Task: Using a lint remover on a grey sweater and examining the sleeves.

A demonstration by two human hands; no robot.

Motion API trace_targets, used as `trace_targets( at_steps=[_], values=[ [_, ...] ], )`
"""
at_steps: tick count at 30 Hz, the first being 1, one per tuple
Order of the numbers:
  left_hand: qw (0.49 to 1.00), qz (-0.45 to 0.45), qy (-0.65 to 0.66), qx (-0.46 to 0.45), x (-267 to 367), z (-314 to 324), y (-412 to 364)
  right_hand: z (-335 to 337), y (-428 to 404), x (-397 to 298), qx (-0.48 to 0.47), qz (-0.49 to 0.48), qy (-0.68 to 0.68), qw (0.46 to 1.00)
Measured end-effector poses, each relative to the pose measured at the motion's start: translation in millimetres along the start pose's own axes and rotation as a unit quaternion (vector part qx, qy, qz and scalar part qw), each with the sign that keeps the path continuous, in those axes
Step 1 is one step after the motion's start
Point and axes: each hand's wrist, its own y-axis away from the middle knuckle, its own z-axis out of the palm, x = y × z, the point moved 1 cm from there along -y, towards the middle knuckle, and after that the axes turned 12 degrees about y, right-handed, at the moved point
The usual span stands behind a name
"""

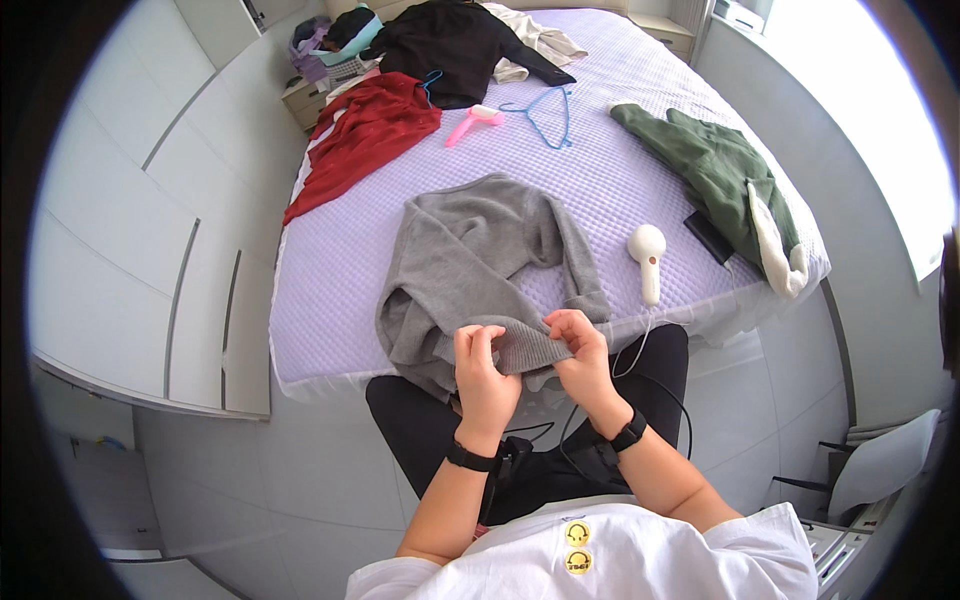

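Observation:
A grey knit sweater (472, 247) lies spread over the near edge of the bed, one sleeve drawn towards me. My left hand (484, 375) pinches one side of that sleeve's ribbed cuff. On the cuff's other side, my right hand (583, 360) grips the fabric between thumb and fingers. The ribbing is stretched between both hands above my lap. To the right of the sweater rests a white fabric shaver (649, 262), its cable running down over the bed edge. The sweater's other sleeve lies near my right hand, its cuff folded back.
A lilac quilted cover (337, 300) spans the bed. Farther back are a red garment (367, 131), a pink lint roller (476, 124), a blue hanger (551, 120) and a black top (450, 45). At right lie a green fleece-lined garment (705, 165) and a black power bank (708, 237).

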Motion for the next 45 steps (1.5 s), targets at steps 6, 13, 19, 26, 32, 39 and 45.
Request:
trace_targets(
  at_steps=[6, 13, 19, 26, 32, 39, 45],
  values=[
    [0.999, 0.032, -0.005, -0.011, -12, -8, -3, -5, 0, -2, -0.099, 0.160, -0.270, 0.944],
    [0.773, -0.402, 0.475, -0.122, -21, -25, -9, -16, -13, -21, -0.075, 0.384, -0.432, 0.812],
    [0.545, -0.433, 0.711, -0.103, -7, -19, 1, -20, -19, -5, -0.176, 0.369, -0.496, 0.766],
    [0.512, -0.328, 0.769, -0.197, -18, -27, 7, -10, -7, -1, -0.325, 0.243, -0.529, 0.745],
    [0.485, -0.332, 0.789, -0.180, -40, -32, 26, -12, -3, -12, -0.350, 0.184, -0.540, 0.743],
    [0.559, -0.280, 0.773, -0.108, -77, -24, 45, -10, 1, -11, -0.357, 0.170, -0.535, 0.747],
    [0.580, -0.215, 0.781, -0.089, -103, -19, 52, -7, 4, -11, -0.348, 0.195, -0.493, 0.774]
  ],
)
